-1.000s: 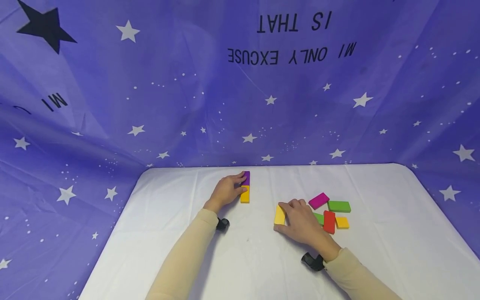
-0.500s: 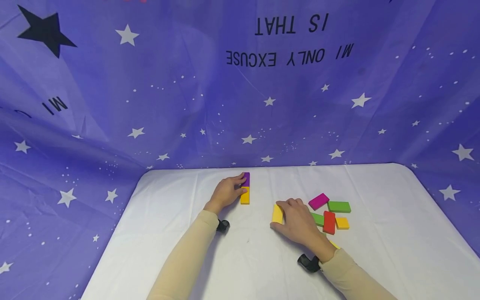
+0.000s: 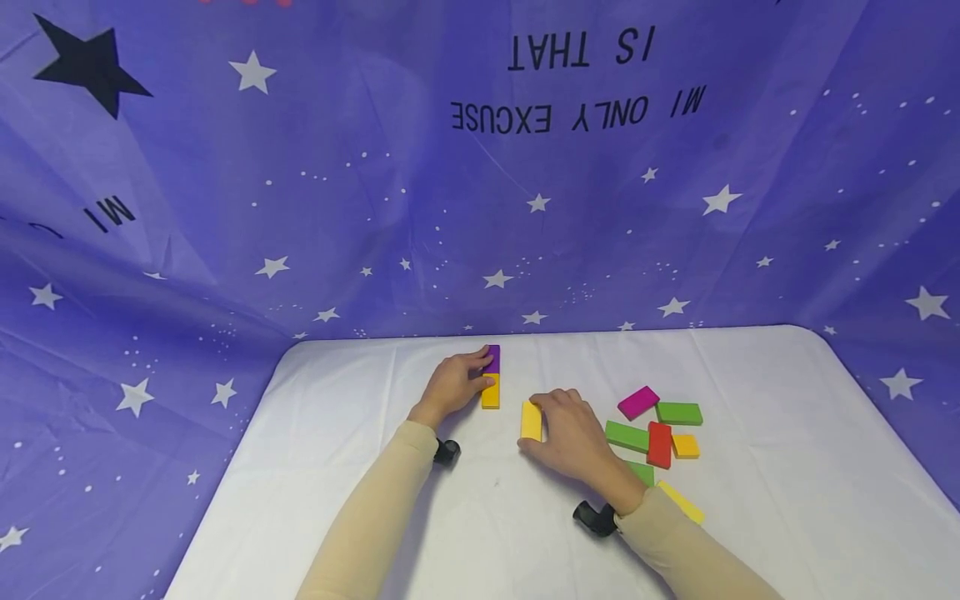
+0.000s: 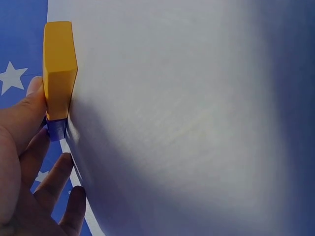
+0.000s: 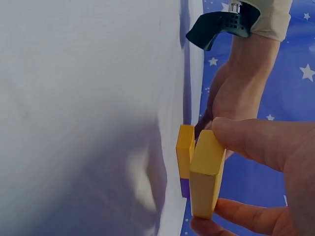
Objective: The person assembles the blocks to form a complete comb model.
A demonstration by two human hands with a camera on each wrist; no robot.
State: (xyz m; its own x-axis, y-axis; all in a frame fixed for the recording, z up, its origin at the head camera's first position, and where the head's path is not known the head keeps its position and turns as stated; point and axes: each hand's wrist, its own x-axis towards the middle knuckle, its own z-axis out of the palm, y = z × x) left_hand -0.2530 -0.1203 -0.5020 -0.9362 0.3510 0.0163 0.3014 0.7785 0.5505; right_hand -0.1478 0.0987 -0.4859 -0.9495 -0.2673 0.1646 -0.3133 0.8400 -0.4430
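In the head view, a purple block [image 3: 492,358] and an orange block [image 3: 491,395] lie end to end on the white tablecloth. My left hand [image 3: 452,382] rests at their left side, its fingers against the purple one and the thumb on the orange one. From the left wrist, the orange block [image 4: 60,69] hides much of the purple block [image 4: 56,130], and the other fingers spread loosely. My right hand [image 3: 570,435] pinches a yellow block [image 3: 531,422] by its two ends, to the right of that pair. The right wrist view shows this yellow block [image 5: 204,182] between thumb and fingers.
Right of my right hand lie a magenta block [image 3: 638,402], green blocks [image 3: 627,436], a red block [image 3: 659,444] and a short orange block [image 3: 686,446]. Another yellow block [image 3: 681,502] is partly behind the right sleeve. A purple star-printed cloth [image 3: 420,208] hangs behind the table.
My right hand has moved left with the yellow block, closer to the purple and orange pair. More green and yellow blocks show behind it. The left hand has stayed in place.
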